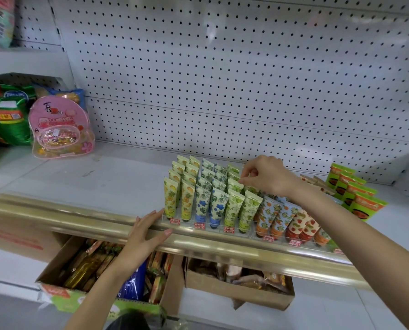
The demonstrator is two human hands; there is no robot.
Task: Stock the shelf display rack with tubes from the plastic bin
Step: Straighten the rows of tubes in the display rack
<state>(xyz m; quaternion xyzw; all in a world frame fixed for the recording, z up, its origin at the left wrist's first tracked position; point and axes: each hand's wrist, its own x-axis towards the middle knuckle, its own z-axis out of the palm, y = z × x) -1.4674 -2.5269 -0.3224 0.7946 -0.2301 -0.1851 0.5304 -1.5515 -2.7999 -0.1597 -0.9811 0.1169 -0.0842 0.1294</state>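
Pinching the crimped top of a pale green leaf-print tube (234, 185), the person's right hand (266, 176) reaches over the stepped clear plastic display rack (246, 232), with thumb and forefinger closed on the tube's end. Holding it by that end looks like the way to steer the cap down into a slot between its neighbours, in the green column behind the front rows. The left hand (145, 236) lies flat, fingers straight, on the brass-coloured shelf edge strip (79, 215), its fingertips against the rack's front left corner, probably to stop the rack sliding. Other columns stand full, caps down and sorted by print, so the stocking seems nearly done. I can't see the plastic bin from here; only open brown cardboard boxes (236, 291) sit below.
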